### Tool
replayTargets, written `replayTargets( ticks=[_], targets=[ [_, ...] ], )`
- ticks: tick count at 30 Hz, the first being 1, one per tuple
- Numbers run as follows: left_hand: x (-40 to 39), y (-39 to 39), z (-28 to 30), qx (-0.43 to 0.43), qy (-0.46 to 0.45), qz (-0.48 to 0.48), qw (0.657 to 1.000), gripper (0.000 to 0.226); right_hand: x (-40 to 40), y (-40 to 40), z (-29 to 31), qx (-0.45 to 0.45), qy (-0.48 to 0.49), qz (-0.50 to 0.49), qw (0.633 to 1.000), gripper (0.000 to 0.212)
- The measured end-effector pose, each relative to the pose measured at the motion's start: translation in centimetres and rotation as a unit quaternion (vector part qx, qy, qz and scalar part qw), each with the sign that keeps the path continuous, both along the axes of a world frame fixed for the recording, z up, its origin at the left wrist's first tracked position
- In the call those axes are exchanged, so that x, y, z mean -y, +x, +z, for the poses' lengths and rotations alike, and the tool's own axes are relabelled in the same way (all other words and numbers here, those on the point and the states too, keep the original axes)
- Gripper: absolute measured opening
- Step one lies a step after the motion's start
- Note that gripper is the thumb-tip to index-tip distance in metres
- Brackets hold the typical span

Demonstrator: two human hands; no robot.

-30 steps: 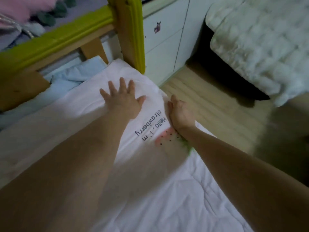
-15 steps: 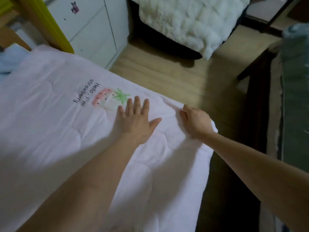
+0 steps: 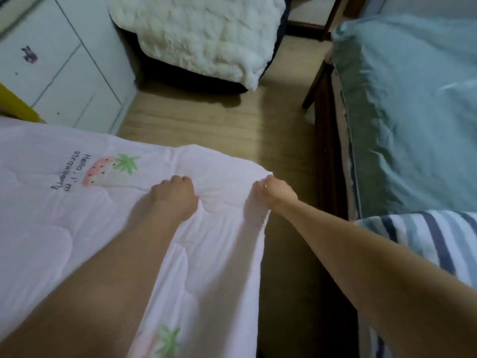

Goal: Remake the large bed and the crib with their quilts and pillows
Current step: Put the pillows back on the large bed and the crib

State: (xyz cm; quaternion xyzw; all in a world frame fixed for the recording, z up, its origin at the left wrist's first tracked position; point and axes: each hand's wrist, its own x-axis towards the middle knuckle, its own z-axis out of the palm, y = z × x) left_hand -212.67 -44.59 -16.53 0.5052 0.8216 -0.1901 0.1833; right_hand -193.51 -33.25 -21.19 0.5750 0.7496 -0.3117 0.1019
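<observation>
Your left hand (image 3: pixel 175 196) and right hand (image 3: pixel 271 192) are both clenching the pink quilt (image 3: pixel 64 228), which is lying spread at the near left. Pulling unevenly is risking dragging its right edge toward the floor (image 3: pixel 219 120).

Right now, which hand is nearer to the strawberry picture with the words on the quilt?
Left. The left hand grips the quilt just right of the strawberry picture. The right hand grips the quilt's corner, farther from it.
</observation>
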Motion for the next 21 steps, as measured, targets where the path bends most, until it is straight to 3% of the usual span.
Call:
replayTargets(
  ticks=[2,4,7,13,21],
  targets=[
    [-1.5,3.1,4.3,0.006,-0.026,-0.066,0.997,0.037,0.5,2.9,4.2,0.024,-0.001,0.0,1.0,0.036],
    [-1.8,7.1,8.2,0.034,-0.046,-0.13,0.99,0.039,2.5,6.5,8.6,0.029,0.019,0.058,0.998,0.029],
    [-1.9,13.9,14.5,0.079,-0.046,-0.208,0.974,0.043,5.1,14.4,15.5,0.019,0.002,0.055,0.998,0.026],
    [-4.9,24.7,23.0,0.122,-0.026,-0.278,0.953,0.032,6.6,29.1,23.9,0.07,-0.028,-0.123,0.99,0.026],
    [-12.1,35.7,30.4,0.11,-0.022,-0.349,0.93,0.037,3.5,41.4,31.5,0.026,0.026,-0.249,0.968,0.024]
  ],
)
